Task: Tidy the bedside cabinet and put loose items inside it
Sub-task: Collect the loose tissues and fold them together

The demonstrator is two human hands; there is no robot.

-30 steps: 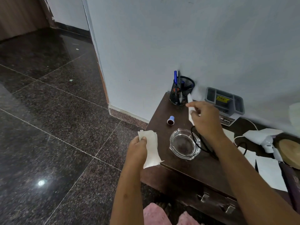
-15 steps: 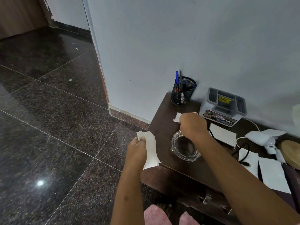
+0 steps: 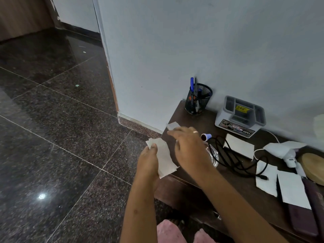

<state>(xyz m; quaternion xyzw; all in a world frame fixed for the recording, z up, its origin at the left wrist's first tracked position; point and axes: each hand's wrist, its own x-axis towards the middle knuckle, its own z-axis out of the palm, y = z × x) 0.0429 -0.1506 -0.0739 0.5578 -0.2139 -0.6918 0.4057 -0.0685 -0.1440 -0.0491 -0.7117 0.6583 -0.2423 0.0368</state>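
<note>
Dark wood counter (image 3: pixel 191 122) of the bedside cabinet, against a pale wall. Left hand (image 3: pixel 148 162) grips a stack of paper slips (image 3: pixel 165 160) just off the counter's corner, likely collecting them. Right hand (image 3: pixel 190 148), blurred, pinches a single slip (image 3: pixel 173 126) beside the stack, probably to add it. Pen cup (image 3: pixel 198 102), black cable (image 3: pixel 226 155) and loose papers (image 3: pixel 292 188) lie further right.

The word "OPEL" stands in white letters at the right end of a picture label (image 3: pixel 236 128) on the front of the grey box (image 3: pixel 226 116), right of the pen cup (image 3: pixel 198 100). A yellow sticker (image 3: pixel 242 108) inside the box carries dark print too small to read.
</note>
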